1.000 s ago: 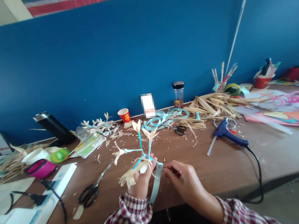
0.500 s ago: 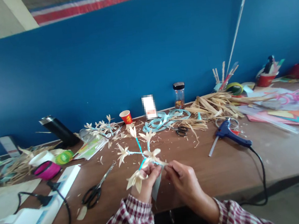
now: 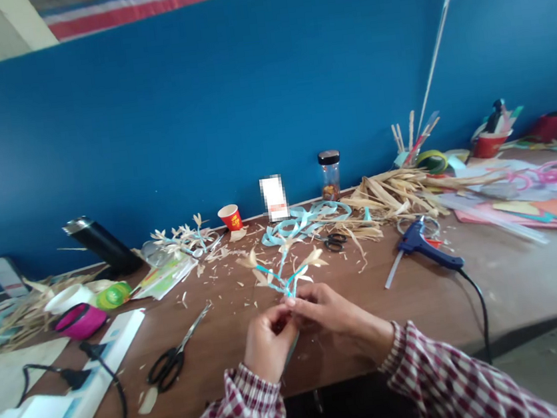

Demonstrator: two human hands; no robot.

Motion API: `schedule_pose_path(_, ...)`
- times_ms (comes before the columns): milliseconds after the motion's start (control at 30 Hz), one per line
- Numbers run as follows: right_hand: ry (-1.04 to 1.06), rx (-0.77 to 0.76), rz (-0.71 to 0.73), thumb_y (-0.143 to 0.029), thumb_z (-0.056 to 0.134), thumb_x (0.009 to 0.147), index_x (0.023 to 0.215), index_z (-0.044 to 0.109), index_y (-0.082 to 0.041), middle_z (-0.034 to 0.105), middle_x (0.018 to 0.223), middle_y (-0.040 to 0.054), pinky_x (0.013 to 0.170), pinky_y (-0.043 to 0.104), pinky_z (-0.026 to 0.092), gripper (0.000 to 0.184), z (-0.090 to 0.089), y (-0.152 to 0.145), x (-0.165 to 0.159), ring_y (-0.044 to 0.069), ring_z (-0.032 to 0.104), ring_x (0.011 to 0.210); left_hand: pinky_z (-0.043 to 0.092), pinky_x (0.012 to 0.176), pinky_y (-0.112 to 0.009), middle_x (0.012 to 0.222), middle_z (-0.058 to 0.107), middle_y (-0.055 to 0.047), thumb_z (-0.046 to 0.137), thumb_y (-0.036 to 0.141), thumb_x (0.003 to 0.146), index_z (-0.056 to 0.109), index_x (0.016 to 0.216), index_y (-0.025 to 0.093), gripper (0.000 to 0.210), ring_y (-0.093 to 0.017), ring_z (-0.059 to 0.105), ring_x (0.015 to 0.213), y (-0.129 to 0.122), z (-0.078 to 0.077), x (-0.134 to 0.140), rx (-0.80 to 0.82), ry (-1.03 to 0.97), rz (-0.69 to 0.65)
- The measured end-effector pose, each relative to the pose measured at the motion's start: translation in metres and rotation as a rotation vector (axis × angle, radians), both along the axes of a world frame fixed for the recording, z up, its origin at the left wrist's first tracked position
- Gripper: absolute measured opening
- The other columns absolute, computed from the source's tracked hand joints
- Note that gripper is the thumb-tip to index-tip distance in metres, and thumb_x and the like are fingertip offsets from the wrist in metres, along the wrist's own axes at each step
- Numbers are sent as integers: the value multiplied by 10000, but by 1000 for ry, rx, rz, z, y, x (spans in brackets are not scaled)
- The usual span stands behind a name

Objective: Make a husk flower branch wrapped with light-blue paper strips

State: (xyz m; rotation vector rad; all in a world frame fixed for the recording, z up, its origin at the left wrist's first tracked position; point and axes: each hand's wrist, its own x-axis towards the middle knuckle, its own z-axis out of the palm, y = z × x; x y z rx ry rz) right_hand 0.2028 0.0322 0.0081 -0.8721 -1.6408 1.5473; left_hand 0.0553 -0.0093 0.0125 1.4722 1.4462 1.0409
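Note:
A spray of pale corn-husk flowers (image 3: 313,259) on light-blue wrapped stems stands upright between my hands, its blooms fanning out above them. My left hand (image 3: 268,345) is closed, thumb and fingers pinching the base of the stems. Coming in from the right, my right hand (image 3: 331,308) is also closed on the stems, its fingertips meeting the left ones. The exact grip point is hidden behind the fingers. Part of a light-blue strip shows below the left hand.
Black-handled scissors (image 3: 168,367) and a power strip (image 3: 94,384) lie to the left. A blue glue gun (image 3: 426,249) rests on the right. Behind are a red paper cup (image 3: 230,218), blue ribbon (image 3: 304,219), a lidded jar (image 3: 330,177) and dried husks (image 3: 387,193).
The flower spray has turned so its stems point more upright. My right hand has moved left onto the stems, and my left hand has rotated. The view has shifted slightly.

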Motion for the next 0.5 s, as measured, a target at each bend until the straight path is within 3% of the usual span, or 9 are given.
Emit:
schedule_pose_path(67,77,-99,30,-529,593,754,715,629,-107,556,584,-8,490,202,337,425,-2,6,-3,76,446,511,391,500,-221,566,598,-4,659,347,709,693,739,131,221,-131,522,525,-2,-2,2,-39,11,-11)
schedule_pose_path(167,63,-126,-21,-481,674,674,627,581,-118,496,533,-39,463,195,292,377,-4,12,-4,59,388,480,394,480,-209,559,600,5,723,313,635,653,770,118,248,-117,531,504,-4,-4,3,-129,-64,41)
schedule_pose_path(300,-90,-4,-64,-403,655,697,551,529,-136,416,487,-67,442,192,250,330,-4,17,-1,52,329,467,405,429,-205,498,585,24,781,313,544,619,806,108,370,-100,519,420,-1,-6,1,-281,-177,132)
schedule_pose_path(500,-198,114,-44,-304,644,714,519,514,-139,418,493,-64,456,186,271,287,-4,21,0,55,340,487,434,410,-209,495,581,13,799,425,487,651,685,108,402,-85,503,397,1,-8,-3,-426,-205,82)
